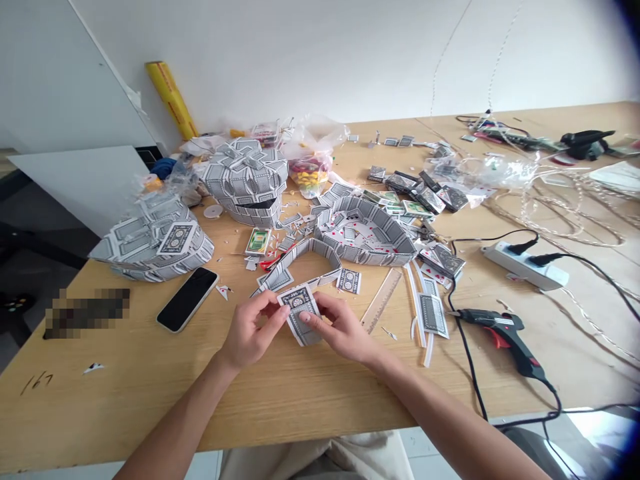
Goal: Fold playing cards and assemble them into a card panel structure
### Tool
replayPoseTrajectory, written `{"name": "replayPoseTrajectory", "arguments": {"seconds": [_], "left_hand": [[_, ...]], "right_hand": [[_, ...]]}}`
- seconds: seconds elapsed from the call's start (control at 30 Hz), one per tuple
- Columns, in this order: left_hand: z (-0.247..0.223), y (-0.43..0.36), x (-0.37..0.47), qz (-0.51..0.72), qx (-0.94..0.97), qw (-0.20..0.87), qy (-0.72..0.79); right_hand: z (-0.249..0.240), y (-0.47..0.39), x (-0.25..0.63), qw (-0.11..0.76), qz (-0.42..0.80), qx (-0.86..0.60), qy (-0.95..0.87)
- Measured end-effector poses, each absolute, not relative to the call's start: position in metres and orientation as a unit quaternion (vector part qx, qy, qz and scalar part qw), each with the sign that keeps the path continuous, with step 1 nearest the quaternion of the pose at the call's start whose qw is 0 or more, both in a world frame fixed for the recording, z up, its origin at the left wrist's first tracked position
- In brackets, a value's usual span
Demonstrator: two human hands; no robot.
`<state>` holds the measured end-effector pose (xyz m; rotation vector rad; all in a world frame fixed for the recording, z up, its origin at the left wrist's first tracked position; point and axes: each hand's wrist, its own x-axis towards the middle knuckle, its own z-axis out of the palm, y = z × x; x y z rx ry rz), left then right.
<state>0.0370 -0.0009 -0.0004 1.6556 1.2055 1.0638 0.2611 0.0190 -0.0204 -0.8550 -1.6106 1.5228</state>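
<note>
Above the table's front part, my left hand (253,329) pinches the left edge of a playing card (299,298) with a dark patterned back. My right hand (345,328) grips the right side, its thumb pressed on a grey-bordered card (304,328) that overlaps the first one. Just behind my hands stands a curved strip of joined cards (313,248), its left end close to my left fingers. A loose card (349,281) lies beyond my right hand. Farther back sits a heart-like tray built of cards (367,257), with cut card scraps inside.
Two card-built boxes (245,173) (150,247) stand at left, near a phone (187,300). To the right lie a clear ruler (381,300), white glue sticks (418,313), a glue gun (505,333) and a power strip (525,265) with trailing cables. Card packs (420,190) are piled behind.
</note>
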Motion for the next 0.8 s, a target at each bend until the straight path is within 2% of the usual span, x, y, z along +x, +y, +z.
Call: {"name": "replayPoseTrajectory", "arguments": {"seconds": [0.23,0.53,0.8], "left_hand": [[-0.004,-0.0023,0.0383,0.425,0.627,0.436,0.486],[0.0018,-0.0049,0.0412,0.462,0.612,0.414,0.49],[-0.0006,-0.0019,0.0374,0.446,0.611,0.43,0.493]], "right_hand": [[-0.0167,0.0153,0.2613,0.33,0.526,-0.343,-0.705],[-0.0174,0.0147,0.2605,0.317,0.539,-0.338,-0.704],[-0.0207,0.0138,0.2608,0.317,0.57,-0.332,-0.681]]}}
